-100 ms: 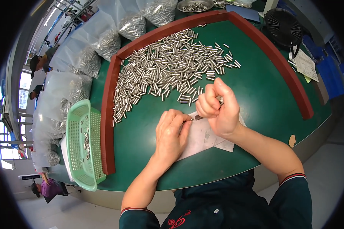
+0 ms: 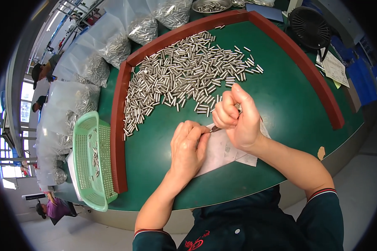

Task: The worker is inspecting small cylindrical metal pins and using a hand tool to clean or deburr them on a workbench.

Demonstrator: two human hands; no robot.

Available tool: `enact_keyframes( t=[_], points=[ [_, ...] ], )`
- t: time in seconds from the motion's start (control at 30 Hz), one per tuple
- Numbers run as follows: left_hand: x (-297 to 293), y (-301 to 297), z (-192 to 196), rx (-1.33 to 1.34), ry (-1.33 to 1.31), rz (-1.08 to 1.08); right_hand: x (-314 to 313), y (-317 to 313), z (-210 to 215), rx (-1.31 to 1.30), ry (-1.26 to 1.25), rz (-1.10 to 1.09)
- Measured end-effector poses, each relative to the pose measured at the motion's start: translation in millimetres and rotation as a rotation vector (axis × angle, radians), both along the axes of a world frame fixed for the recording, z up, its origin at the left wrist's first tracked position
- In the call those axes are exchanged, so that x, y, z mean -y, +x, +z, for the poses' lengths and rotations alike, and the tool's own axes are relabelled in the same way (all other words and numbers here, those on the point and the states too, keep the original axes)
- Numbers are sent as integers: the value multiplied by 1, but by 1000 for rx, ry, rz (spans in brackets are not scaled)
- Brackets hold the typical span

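Observation:
My left hand is closed in a pinch over the green table. Between its thumb and index finger is a small metal piece, apparently a pin like those in the pile; the fingers hide most of it. My right hand is a fist with the thumb raised, wrapped around a dark, narrow-tipped tool that is mostly hidden. Its tip meets or nearly meets the left fingertips. Under both hands lies a whitish sheet. Beyond them spreads a large pile of short silver metal pins.
A dark red wooden border frames the work area. At left stands a light green basket with a few pins. Pin-filled plastic bags line the outside. A black fan stands at far right. Other people are in the left background.
My right hand has shifted slightly left, bringing the tool's tip closer to the left fingertips. The left hand keeps its pinch.

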State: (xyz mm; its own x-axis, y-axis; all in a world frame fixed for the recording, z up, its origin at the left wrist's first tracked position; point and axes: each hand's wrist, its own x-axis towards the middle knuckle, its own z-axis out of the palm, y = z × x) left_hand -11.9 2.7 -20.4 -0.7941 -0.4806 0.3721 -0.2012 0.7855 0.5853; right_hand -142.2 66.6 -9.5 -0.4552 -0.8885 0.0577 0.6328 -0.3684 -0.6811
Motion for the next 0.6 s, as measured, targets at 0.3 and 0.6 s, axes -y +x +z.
enact_keyframes(
  t=[0.3,0.6],
  points=[
    [1,1,2,33,-9,27,1,0,1,41,40,-1],
    [0,-1,2,28,2,30,1,0,-1,57,27,5]
  ],
)
